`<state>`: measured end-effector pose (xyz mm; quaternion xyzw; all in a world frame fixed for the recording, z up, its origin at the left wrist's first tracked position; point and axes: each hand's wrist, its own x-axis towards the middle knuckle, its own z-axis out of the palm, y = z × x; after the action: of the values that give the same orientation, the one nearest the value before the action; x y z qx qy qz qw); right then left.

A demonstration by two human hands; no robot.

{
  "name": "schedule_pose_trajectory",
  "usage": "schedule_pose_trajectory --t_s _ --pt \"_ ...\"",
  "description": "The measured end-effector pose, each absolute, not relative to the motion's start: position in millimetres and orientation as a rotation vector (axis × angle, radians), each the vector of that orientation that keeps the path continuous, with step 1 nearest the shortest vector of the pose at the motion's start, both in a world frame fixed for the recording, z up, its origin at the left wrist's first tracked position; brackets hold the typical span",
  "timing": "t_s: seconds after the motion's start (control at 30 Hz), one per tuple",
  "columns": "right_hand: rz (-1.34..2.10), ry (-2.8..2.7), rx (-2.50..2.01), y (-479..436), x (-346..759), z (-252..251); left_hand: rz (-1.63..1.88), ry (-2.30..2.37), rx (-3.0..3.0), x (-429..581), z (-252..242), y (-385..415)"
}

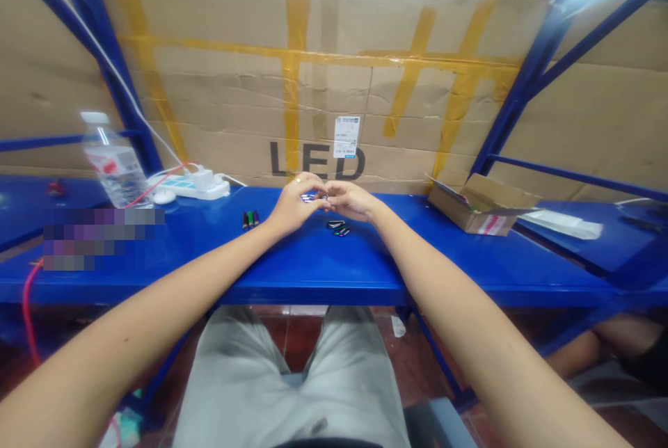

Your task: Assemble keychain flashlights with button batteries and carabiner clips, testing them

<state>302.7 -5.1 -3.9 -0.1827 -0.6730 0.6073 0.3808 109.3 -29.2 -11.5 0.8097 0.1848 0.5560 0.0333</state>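
Above the blue table, my left hand (298,206) and my right hand (351,200) meet with their fingers closed. Between them is a small shiny silvery-purple piece (309,197) with a round end; its exact kind is too small to tell. The fingers of both hands touch it and hide part of it. Just below my right hand lie several small glossy loop-shaped pieces (338,228), dark and green-purple, resembling carabiners. To the left of my left hand, small coloured cylinders (251,219), black, green and purple, lie side by side.
On the blue table (318,267), a clear bottle (115,163) and a white power strip (195,184) stand at the left. An open cardboard box (477,204) sits at the right. Behind rises a large taped cardboard sheet (234,100). Another person's arm or leg (621,340) shows at the lower right.
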Motion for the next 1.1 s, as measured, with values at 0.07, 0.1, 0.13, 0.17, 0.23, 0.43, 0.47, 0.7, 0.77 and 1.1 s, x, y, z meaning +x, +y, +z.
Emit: schedule_pose_trajectory --t_s 0.07,0.1,0.13,0.17,0.23,0.43,0.47,0.7,0.77,1.1 --pt "1.536 -1.726 -0.458 -5.4 302.6 -3.2 1.707 0.579 2.523 109.0 -10.7 -29.8" --pt "1.527 -1.731 -0.459 -5.4 302.5 -3.0 1.703 0.591 2.537 108.7 -10.2 -30.0" --pt "1.513 -1.736 -0.465 -5.3 302.4 -2.9 1.696 0.606 2.553 108.3 -9.8 -30.0" --pt "1.497 -1.743 -0.477 -4.9 302.5 -2.8 1.685 0.622 2.575 107.7 -9.5 -29.8" --pt "1.449 -1.764 -0.515 -3.9 303.1 -2.2 1.655 0.668 2.64 106.1 -9.5 -29.0" --pt "1.222 -1.813 -0.667 -2.3 307.7 5.8 1.575 0.785 2.803 101.4 -14.8 -25.0" --pt "1.201 -1.81 -0.679 -2.6 308.4 7.6 1.559 0.803 2.792 101.4 -15.8 -24.8" --pt "1.179 -1.757 -0.668 -5.6 310.9 13.5 1.533 0.878 2.711 103.4 -16.7 -27.9" --pt "1.143 -1.775 -0.67 -5.8 311.2 13.7 1.538 0.882 2.684 103.6 -15.9 -28.9" --pt "1.067 -1.767 -0.811 3.0 314.0 6.4 1.339 1.063 2.616 97.8 -10.6 -26.2"
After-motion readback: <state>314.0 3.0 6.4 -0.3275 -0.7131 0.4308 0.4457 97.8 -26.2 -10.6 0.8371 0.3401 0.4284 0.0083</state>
